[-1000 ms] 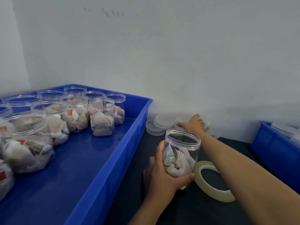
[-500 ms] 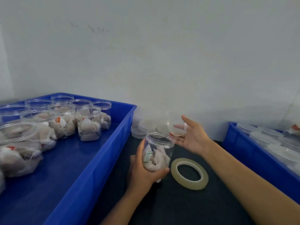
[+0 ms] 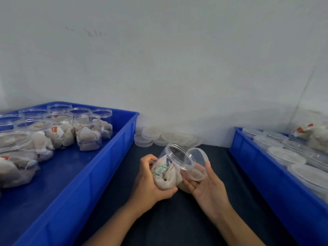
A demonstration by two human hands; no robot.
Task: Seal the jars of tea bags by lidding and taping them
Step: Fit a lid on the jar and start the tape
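My left hand (image 3: pixel 149 183) grips a clear plastic jar of tea bags (image 3: pixel 168 171) above the dark mat, tilted so its open mouth faces right. My right hand (image 3: pixel 207 189) holds a clear round lid (image 3: pixel 196 164) on its fingers, thumb on the rim, right beside the jar's mouth and apart from the thread. The tape roll is hidden from view.
A blue tray (image 3: pixel 99 174) on the left holds several open jars of tea bags (image 3: pixel 87 134). Loose clear lids (image 3: pixel 166 136) lie stacked against the white wall. A second blue tray (image 3: pixel 262 176) on the right holds lidded jars (image 3: pixel 285 155).
My right hand brought the lid from the pile by the wall down to the jar's mouth. My left hand tilted the jar rightward. The tape roll is now covered by my hands.
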